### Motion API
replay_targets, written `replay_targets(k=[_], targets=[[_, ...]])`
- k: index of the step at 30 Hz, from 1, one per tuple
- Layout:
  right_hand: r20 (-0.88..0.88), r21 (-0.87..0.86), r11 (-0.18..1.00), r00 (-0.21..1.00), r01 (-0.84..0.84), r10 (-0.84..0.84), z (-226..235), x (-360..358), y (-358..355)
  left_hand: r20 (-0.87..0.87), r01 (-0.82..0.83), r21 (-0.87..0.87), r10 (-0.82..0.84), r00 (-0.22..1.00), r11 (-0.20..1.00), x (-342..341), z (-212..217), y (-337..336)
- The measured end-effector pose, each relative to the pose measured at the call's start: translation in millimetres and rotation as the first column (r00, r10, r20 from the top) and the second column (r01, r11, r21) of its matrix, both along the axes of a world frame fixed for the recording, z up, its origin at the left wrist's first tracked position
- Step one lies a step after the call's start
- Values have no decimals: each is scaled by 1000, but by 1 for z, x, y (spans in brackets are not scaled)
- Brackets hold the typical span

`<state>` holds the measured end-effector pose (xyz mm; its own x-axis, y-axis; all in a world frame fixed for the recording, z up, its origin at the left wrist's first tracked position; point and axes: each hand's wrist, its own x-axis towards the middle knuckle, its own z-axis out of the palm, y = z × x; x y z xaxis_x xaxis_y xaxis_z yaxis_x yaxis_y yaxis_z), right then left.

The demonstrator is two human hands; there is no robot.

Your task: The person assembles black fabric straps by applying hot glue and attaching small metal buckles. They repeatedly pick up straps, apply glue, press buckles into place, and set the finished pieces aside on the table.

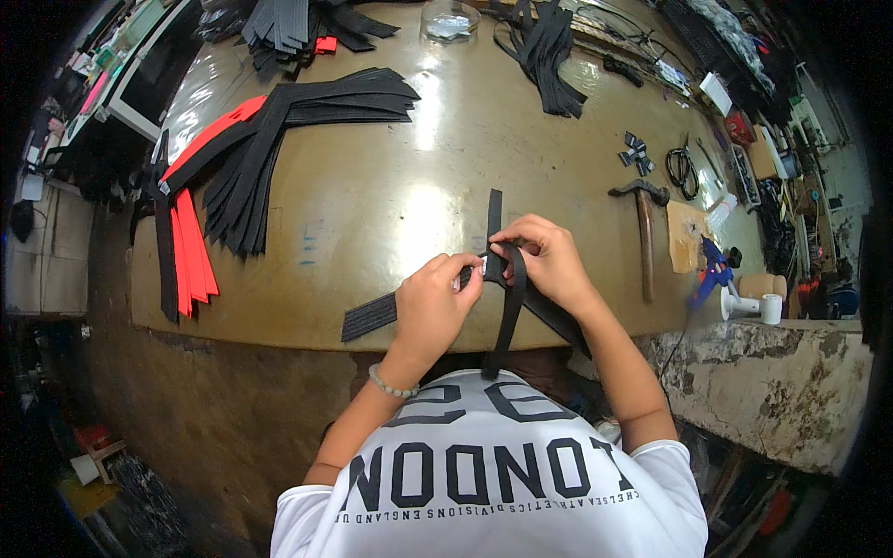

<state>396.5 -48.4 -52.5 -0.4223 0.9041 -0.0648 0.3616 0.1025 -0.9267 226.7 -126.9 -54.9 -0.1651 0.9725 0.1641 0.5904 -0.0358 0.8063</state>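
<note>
Right at the near edge of the table (pixel 391 177), both hands work one black strap (pixel 509 307) — the left hand (pixel 433 302) is closed, pinching it beside a small pale clip (pixel 485 265), and the right hand (pixel 549 260) is curled shut over a loop of the same strap, whose end hangs off the table's edge. Further left lies a fan of black and red straps (pixel 233 158) — to the right, well apart, a hammer (pixel 644 223) and a blue glue gun (pixel 712 270)
</note>
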Motion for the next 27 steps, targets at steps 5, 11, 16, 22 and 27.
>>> replay_targets(k=[5,11,16,22,27], targets=[[64,141,989,998,-38,29,3,-4,3,-39,-3,48,4,999,999,2,-4,-2],[258,-131,986,957,-102,133,13,-7,30,-270,53,125,-17,963,991,8,-7,-5],[126,386,905,962,178,-243,16,-14,50,-474,118,125,-45,879,985,10,-5,-8],[171,569,822,973,32,-156,3,11,-38,-474,140,33,-108,874,990,9,0,-5],[473,630,722,879,-285,-65,-12,5,-82,-376,223,-9,-210,903,975,-2,9,-3]])
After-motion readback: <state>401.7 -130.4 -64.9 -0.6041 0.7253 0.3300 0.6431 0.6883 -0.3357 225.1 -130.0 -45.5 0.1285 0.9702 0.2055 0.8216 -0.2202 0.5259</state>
